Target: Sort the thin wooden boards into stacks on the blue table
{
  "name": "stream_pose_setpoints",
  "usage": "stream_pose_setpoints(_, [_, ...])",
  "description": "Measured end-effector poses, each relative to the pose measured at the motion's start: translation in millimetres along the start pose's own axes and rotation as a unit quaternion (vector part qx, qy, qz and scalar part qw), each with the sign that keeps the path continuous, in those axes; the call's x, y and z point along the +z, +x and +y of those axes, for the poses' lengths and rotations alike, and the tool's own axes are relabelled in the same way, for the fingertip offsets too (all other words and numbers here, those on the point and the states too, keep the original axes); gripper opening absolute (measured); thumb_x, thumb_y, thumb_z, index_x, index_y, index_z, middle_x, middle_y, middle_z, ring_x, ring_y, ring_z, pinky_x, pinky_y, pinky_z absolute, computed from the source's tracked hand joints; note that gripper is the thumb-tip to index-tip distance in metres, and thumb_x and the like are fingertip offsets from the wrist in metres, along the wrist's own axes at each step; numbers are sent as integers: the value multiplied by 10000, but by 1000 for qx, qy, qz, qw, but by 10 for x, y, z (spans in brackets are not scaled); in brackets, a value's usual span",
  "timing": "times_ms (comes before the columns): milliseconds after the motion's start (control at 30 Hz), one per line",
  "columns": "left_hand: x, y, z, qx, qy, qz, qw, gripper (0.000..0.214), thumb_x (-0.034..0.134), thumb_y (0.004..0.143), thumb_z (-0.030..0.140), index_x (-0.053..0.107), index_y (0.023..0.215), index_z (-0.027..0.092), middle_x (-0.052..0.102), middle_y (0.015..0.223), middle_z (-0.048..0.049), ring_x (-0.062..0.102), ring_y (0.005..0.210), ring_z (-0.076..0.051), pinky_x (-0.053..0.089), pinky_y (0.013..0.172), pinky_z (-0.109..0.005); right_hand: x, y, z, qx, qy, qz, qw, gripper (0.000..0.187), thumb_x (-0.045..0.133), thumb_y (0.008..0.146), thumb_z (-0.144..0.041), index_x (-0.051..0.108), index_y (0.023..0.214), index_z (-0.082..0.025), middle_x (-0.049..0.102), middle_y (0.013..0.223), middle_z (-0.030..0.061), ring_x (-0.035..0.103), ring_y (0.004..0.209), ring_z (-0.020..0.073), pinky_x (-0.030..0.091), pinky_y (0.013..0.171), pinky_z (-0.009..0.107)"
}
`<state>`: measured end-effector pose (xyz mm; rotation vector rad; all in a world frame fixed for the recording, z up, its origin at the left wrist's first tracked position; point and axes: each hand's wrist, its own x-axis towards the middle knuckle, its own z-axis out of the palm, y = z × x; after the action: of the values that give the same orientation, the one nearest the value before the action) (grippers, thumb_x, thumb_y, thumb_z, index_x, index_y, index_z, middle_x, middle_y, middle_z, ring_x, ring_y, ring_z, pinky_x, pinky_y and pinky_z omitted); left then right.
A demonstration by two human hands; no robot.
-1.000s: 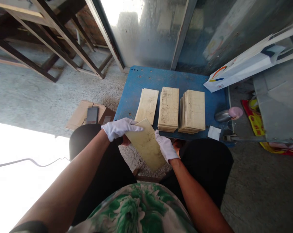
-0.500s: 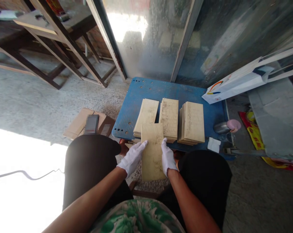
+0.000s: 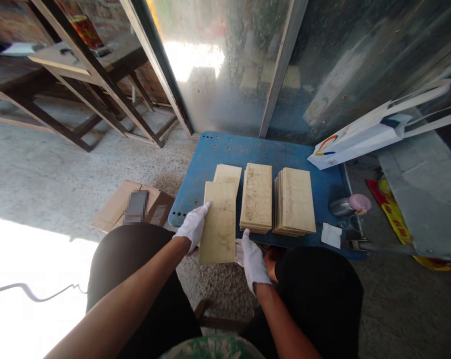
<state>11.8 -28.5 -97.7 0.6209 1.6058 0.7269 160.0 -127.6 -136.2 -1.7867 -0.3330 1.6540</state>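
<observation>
A thin cream rectangular sheet lies between my hands, its far end over a shorter stack of like sheets and its near end past the edge of the blue table. My left hand, in a white glove, presses its left long edge. My right hand, also gloved, meets its right edge near the lower corner. Two thicker stacks of sheets stand side by side to the right, out of reach of my fingers.
My dark-clad knees lie below the table. Left of it, a flattened cardboard piece rests on the concrete floor. To the right are a white paper bag, a metal cup with a pink lid and a white square.
The held sheet has swung from a slant to lie in line with the stacks and now covers part of the left stack. My head has tipped, shifting the whole scene lower in view.
</observation>
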Motion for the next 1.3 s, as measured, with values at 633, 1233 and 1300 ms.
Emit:
stream_pose_setpoints(633, [379,1070,646,17,224,5,974,333,516,882,418,655,1072,183,688,1135,-91,666,970,-201,499,680,-207,89,-83,-14,67,4,-30,997,803,376,760,-816,670,1047,-126,731,903,131,689,693,175,463,509,221])
stream_pose_setpoints(1233, [411,1339,432,79,372,44,924,344,489,880,379,688,1035,145,715,1013,-109,666,925,-227,477,771,-258,112,-107,8,64,11,-28,997,763,436,749,-796,670,1017,-121,736,895,130,690,664,162,469,502,213])
stream_pose_setpoints(1300, [411,1333,438,114,451,48,884,323,463,888,367,678,1000,154,705,1003,-123,650,965,-251,468,814,-286,106,-111,0,64,9,-31,997,773,431,743,-805,671,1018,-124,737,890,124,692,679,165,473,514,216])
